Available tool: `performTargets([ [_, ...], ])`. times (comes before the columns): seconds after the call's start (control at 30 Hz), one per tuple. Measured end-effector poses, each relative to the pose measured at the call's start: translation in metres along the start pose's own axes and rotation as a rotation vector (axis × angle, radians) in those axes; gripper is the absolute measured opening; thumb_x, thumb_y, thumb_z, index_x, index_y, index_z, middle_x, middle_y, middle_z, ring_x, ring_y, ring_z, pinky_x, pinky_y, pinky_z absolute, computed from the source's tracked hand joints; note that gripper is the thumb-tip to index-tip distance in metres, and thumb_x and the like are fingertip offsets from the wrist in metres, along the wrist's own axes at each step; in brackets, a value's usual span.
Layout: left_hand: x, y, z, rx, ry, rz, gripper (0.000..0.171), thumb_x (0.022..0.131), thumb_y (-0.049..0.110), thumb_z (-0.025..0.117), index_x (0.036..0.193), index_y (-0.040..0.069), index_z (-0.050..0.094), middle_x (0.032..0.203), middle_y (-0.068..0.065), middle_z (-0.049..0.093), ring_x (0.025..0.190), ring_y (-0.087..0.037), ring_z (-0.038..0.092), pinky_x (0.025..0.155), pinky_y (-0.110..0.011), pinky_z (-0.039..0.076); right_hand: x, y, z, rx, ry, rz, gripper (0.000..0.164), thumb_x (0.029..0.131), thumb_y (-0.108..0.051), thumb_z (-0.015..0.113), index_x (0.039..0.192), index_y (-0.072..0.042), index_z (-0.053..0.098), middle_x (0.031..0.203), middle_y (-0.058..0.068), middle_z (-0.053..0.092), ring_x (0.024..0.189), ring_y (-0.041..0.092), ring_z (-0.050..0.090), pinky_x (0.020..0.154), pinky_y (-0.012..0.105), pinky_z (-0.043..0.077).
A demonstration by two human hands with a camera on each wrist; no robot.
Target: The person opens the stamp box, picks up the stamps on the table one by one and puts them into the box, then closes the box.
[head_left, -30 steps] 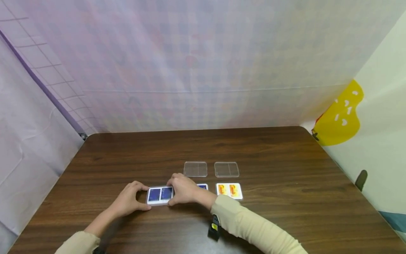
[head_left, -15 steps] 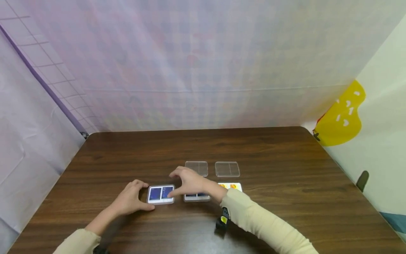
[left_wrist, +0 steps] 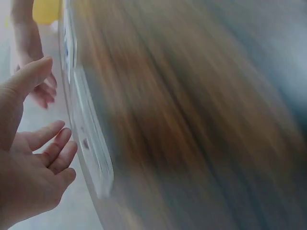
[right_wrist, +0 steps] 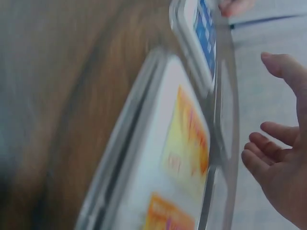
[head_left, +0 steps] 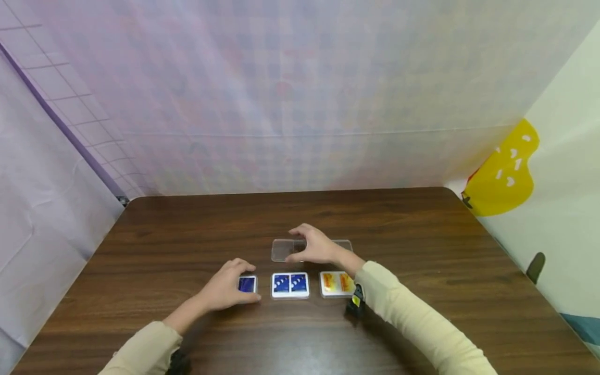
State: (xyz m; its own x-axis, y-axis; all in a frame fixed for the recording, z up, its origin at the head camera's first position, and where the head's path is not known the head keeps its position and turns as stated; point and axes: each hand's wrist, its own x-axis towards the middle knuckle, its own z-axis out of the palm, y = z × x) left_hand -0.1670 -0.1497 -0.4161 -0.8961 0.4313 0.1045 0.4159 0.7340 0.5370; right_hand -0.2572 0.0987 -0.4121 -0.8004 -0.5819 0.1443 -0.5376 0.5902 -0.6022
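Observation:
My left hand (head_left: pixel 229 285) hovers over the leftmost flat case (head_left: pixel 247 284), which has blue card-like panels on white; the hand hides much of it. In the left wrist view, its thumb and fingers are apart, holding nothing. Farther right and forward, my right hand (head_left: pixel 317 247) reaches above two thin clear plastic lids, the left lid (head_left: pixel 282 250) and the right lid (head_left: pixel 346 244), covering parts of both. Its thumb and fingers are spread with nothing between them in the right wrist view.
A middle case (head_left: pixel 290 286) with two blue patterned cards lies beside the leftmost one. Right of it is a case with orange-yellow cards (head_left: pixel 330 283), partly under my right forearm. All rest on the brown wooden table (head_left: pixel 398 229). A patterned cloth (head_left: pixel 300 104) hangs behind.
My right hand has left the leftmost case and moved right and forward to above the lids, uncovering the middle case. My left hand has shifted right, over the leftmost case.

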Motion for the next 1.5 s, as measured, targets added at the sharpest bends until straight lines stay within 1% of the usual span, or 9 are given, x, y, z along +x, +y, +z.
performTargets([
  [0.1,0.007,0.007,0.008,0.010,-0.042,0.008,0.066,0.065,0.042,0.076,0.112,0.000,0.058,0.108,-0.008,0.056,0.103,-0.026,0.049,0.087,-0.044,0.043,0.001,0.009,-0.002,-0.064,-0.009,0.020,0.074,0.064,-0.035,0.077,0.121,0.005,0.052,0.108,0.014,0.055,0.098,0.024,0.052,0.088,0.036,0.043],
  [0.2,0.012,0.013,0.015,0.022,-0.056,0.023,0.065,0.064,0.040,0.077,0.112,-0.001,0.058,0.107,-0.009,0.056,0.104,-0.026,0.048,0.090,-0.044,0.041,0.001,0.015,-0.003,-0.124,-0.035,0.018,0.073,0.061,-0.033,0.077,0.117,0.007,0.054,0.104,0.014,0.056,0.095,0.022,0.052,0.087,0.034,0.043],
  [0.33,0.017,0.018,0.023,0.023,-0.049,0.039,0.062,0.063,0.034,0.079,0.110,-0.001,0.058,0.104,-0.009,0.056,0.100,-0.025,0.048,0.090,-0.042,0.041,0.001,0.018,-0.004,-0.167,-0.062,-0.007,0.065,0.059,-0.029,0.078,0.110,0.007,0.058,0.098,0.012,0.057,0.091,0.021,0.051,0.084,0.033,0.043],
  [0.47,0.018,0.021,0.028,0.044,-0.017,0.054,0.058,0.062,0.031,0.080,0.106,0.000,0.059,0.101,-0.008,0.056,0.097,-0.024,0.049,0.089,-0.040,0.042,0.002,0.021,-0.005,-0.182,-0.097,-0.016,0.058,0.062,-0.025,0.078,0.109,0.004,0.060,0.096,0.009,0.056,0.090,0.019,0.049,0.082,0.031,0.042],
  [0.63,0.017,0.021,0.031,0.057,0.010,0.061,0.056,0.062,0.030,0.080,0.104,0.000,0.060,0.099,-0.007,0.056,0.096,-0.024,0.049,0.087,-0.039,0.042,0.001,0.026,-0.005,-0.184,-0.103,-0.049,0.053,0.063,-0.023,0.078,0.107,0.002,0.061,0.095,0.007,0.056,0.087,0.018,0.050,0.079,0.030,0.043],
  [0.83,0.017,0.021,0.032,0.051,0.008,0.064,0.056,0.062,0.030,0.080,0.104,0.000,0.059,0.099,-0.008,0.056,0.096,-0.024,0.050,0.088,-0.039,0.042,0.001,0.030,-0.004,-0.185,-0.082,-0.089,0.052,0.061,-0.024,0.079,0.104,0.001,0.064,0.092,0.006,0.057,0.084,0.018,0.051,0.076,0.027,0.044],
  [1.07,0.015,0.020,0.031,0.060,0.024,0.074,0.055,0.061,0.030,0.080,0.103,0.000,0.060,0.097,-0.008,0.056,0.094,-0.024,0.050,0.087,-0.039,0.042,-0.002,0.027,-0.005,-0.137,-0.064,-0.110,0.052,0.060,-0.025,0.080,0.104,-0.002,0.064,0.093,0.004,0.057,0.084,0.016,0.053,0.075,0.023,0.045],
  [1.27,0.014,0.020,0.030,0.073,0.045,0.069,0.053,0.060,0.028,0.081,0.101,0.000,0.060,0.098,-0.008,0.057,0.094,-0.025,0.050,0.087,-0.039,0.042,-0.010,0.016,-0.010,-0.114,-0.073,-0.122,0.053,0.062,-0.029,0.079,0.108,-0.006,0.064,0.098,0.002,0.057,0.089,0.014,0.051,0.079,0.027,0.044],
  [1.5,0.014,0.019,0.029,0.088,0.044,0.088,0.047,0.062,0.027,0.081,0.097,0.001,0.061,0.098,-0.008,0.057,0.094,-0.024,0.050,0.085,-0.039,0.042,-0.029,0.006,-0.013,-0.101,-0.104,-0.150,0.052,0.065,-0.034,0.077,0.110,-0.011,0.064,0.103,0.000,0.056,0.098,0.015,0.051,0.086,0.034,0.043],
])
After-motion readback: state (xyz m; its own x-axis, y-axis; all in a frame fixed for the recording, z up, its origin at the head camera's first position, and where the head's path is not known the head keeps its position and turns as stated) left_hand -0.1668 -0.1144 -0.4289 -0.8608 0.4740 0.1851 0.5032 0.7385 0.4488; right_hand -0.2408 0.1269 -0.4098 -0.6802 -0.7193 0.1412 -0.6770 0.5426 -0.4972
